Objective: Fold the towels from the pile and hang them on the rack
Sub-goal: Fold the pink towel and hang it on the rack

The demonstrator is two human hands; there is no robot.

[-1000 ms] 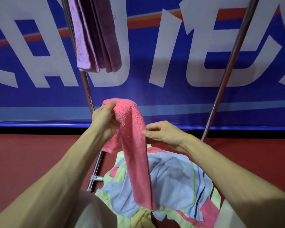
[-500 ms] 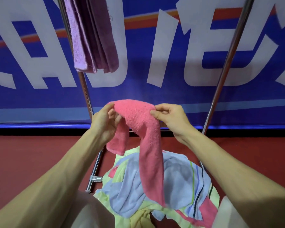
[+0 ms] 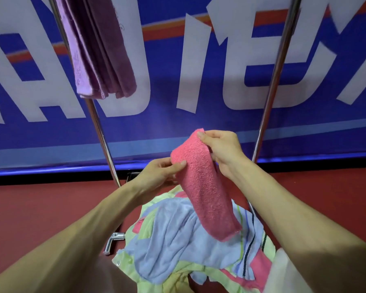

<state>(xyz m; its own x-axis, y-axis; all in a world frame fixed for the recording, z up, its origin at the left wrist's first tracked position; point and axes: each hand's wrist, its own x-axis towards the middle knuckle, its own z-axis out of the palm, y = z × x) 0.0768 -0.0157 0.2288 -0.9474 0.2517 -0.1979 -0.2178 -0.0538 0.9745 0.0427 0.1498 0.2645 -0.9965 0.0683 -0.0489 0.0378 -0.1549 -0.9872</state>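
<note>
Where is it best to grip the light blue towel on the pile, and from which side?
Pinch a raised fold near the middle of the light blue towel, coming straight down from above. It lies crumpled on top of the pile with no corner plainly showing, so a fold likely gives the surest grip.

Nubby terry pink towel (image 3: pixel 205 191), shiny metal rack (image 3: pixel 277 66)

The only lettering stands on the blue banner (image 3: pixel 220 127) behind and above the left hand (image 3: pixel 156 174) and right hand (image 3: pixel 222 151). The big white capitals are cut off at the top. They look like "A D" above the left hand and "I E" above the right, though this is not certain.
</note>
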